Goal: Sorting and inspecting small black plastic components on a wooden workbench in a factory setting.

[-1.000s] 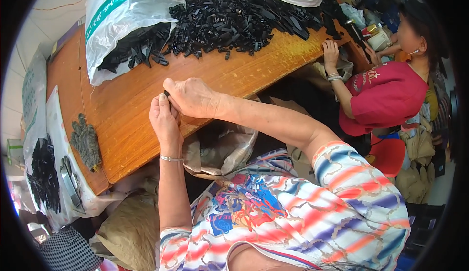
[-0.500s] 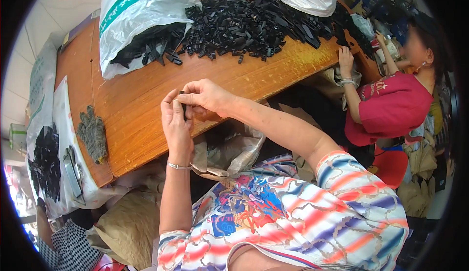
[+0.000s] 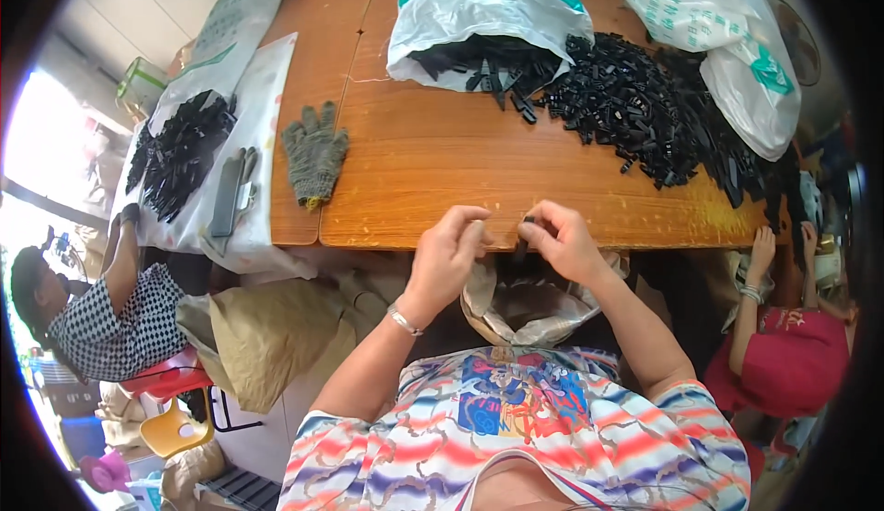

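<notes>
My right hand (image 3: pixel 564 244) pinches a small black plastic piece (image 3: pixel 521 242) between thumb and fingers, just over the table's front edge. Left of it and apart from the piece is my left hand (image 3: pixel 449 258), its fingers curled and drawn together; whatever they hold, if anything, is hidden. Below both hands an open sack (image 3: pixel 551 329) sits at my lap, dark inside. Beyond the hands, a heap of black plastic pieces (image 3: pixel 631 106) lies on the wooden table (image 3: pixel 433 170). More dark pieces spill from the mouth of a white bag (image 3: pixel 488 18) with green print.
A grey knitted glove (image 3: pixel 315 156) lies left on the table. Farther left, black strips (image 3: pixel 184 152) rest on white sheeting near a co-worker in checks (image 3: pixel 120 322). Another white bag (image 3: pixel 760 97) stands at the right, near a co-worker in red (image 3: pixel 792 359). A brown sack (image 3: pixel 276 336) is below the table.
My hands have parted; they were together around a dark piece, which is now in the right hand only. The view has turned left, showing more of the co-worker in checks.
</notes>
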A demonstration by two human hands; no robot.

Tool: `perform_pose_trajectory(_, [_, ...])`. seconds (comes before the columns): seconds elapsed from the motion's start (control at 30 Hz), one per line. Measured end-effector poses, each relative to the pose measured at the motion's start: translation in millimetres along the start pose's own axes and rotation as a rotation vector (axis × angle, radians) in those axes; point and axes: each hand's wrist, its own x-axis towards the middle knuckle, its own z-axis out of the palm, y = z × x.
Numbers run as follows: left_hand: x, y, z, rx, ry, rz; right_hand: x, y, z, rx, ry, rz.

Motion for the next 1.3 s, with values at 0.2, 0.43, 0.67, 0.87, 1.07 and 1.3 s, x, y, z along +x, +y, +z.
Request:
perform_pose_trajectory(0.2, [-33,82,-6,-0.048,-0.088,0.217,-13,10,-3,-0.759,-0.252,-0.342])
perform_pose_trajectory(0.43, [-31,187,28,-0.003,-0.964,0.843,-5,-7,-10,-0.87,-0.402,-0.244])
perform_pose_trajectory(0.67, [-14,200,53,-0.081,-0.969,0.916,31,16,-72,-0.841,0.317,-0.352])
perform_pose_trajectory(0.87, [-30,179,46,-0.067,-0.802,1.024,83,18,-84,-1.072,0.571,-0.237])
perform_pose_trajectory(1.07, [15,111,39,0.193,-0.601,0.64,102,40,-105,-1.209,0.623,-0.129])
perform_pose_trajectory(1.3, [183,7,35,0.872,0.044,0.408,94,21,-83,-1.001,0.44,-0.235])
